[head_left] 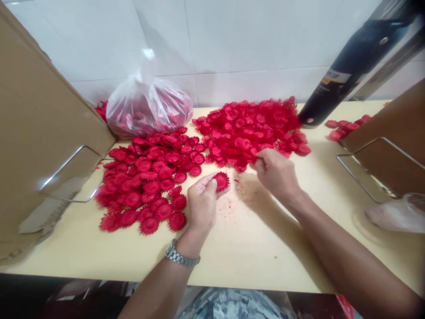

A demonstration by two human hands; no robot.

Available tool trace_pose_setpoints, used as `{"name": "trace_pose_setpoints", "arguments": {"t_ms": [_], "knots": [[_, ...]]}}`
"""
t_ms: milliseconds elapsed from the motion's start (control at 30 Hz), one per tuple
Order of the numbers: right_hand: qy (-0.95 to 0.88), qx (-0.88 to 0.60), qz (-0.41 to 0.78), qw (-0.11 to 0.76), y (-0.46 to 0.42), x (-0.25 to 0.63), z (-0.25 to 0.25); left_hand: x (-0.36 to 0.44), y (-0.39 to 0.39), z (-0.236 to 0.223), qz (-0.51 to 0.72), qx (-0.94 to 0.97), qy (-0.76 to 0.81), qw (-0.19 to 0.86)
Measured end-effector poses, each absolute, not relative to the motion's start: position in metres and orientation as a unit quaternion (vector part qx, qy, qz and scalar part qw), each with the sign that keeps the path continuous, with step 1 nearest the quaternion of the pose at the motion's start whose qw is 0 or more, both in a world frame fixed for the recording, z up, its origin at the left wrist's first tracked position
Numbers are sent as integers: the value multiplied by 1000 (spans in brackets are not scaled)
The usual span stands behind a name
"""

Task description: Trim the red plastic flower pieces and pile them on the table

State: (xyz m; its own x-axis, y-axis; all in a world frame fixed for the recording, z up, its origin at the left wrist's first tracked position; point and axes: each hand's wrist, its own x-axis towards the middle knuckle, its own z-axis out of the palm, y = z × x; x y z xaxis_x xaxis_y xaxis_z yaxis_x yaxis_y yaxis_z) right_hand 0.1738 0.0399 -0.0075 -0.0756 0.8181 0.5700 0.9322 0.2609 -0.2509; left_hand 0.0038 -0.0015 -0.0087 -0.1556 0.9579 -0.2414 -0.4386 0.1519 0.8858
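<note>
Between the thumb and fingers of my left hand [203,201] is a red flower disc [221,181] with a jagged, fringed rim, held over the table. A wristwatch circles that wrist. My right hand [276,173] pinches at the front edge of the right pile of red flower pieces [245,128]; its fingertips meet a red piece there, partly hidden by the fingers. To the left of my left hand lies another pile of red flower discs [149,177], many with rounded, layered centres.
A tied clear plastic bag [149,108] of red pieces stands by the wall. A dark bottle [345,75] is behind the right pile. Cardboard boxes [49,110] flank both sides, near metal wire stands [71,170]. A clear plastic cup [403,215] is at the right. Red crumbs dot the table [232,252].
</note>
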Motion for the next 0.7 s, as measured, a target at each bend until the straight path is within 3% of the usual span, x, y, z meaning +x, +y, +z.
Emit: {"name": "trace_pose_setpoints", "arguments": {"t_ms": [167, 267, 367, 700], "knots": [[-700, -589, -146, 377, 48, 194, 1, 4, 0, -3, 577, 248, 464, 625], [-765, -501, 17, 404, 35, 171, 2, 6, 0, -4, 568, 265, 468, 622], [-789, -450, 190, 373, 22, 144, 0, 8, -2, -6, 555, 288, 464, 628], [-642, -444, 476, 405, 20, 135, -4, 7, -5, -15, 546, 363, 456, 602]]}}
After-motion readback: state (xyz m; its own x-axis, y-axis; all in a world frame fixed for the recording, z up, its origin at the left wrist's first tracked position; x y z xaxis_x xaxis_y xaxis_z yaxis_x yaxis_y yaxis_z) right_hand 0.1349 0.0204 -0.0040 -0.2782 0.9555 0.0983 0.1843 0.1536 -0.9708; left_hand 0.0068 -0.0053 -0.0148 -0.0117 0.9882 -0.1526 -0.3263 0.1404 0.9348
